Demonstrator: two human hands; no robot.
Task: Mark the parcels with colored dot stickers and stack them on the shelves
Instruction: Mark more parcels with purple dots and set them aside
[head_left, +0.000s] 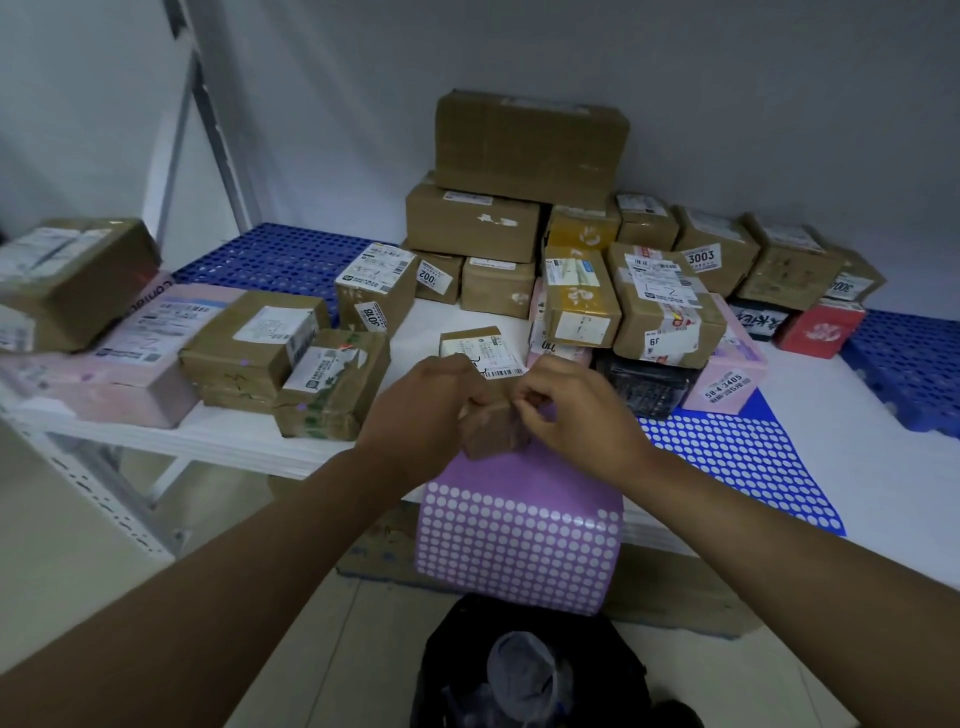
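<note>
My left hand (421, 410) grips a small brown cardboard parcel (493, 428) just above the purple dot-sticker sheet (519, 540), which hangs over the front edge of the white shelf board (249, 441). My right hand (576, 410) has its fingertips pinched together against the parcel's top right corner; whether a sticker sits between them is too small to tell. A blue dot-sticker sheet (737, 457) lies flat to the right. Behind my hands a small parcel with a white barcode label (480, 348) rests on the board.
Several brown parcels (524, 145) are stacked at the back against the wall, others stand at left (260, 343) on pink boxes (130, 374). Blue perforated pallets (270, 254) lie under the board. A metal shelf upright (208, 114) rises at left. A black bag (530, 670) sits on the floor below.
</note>
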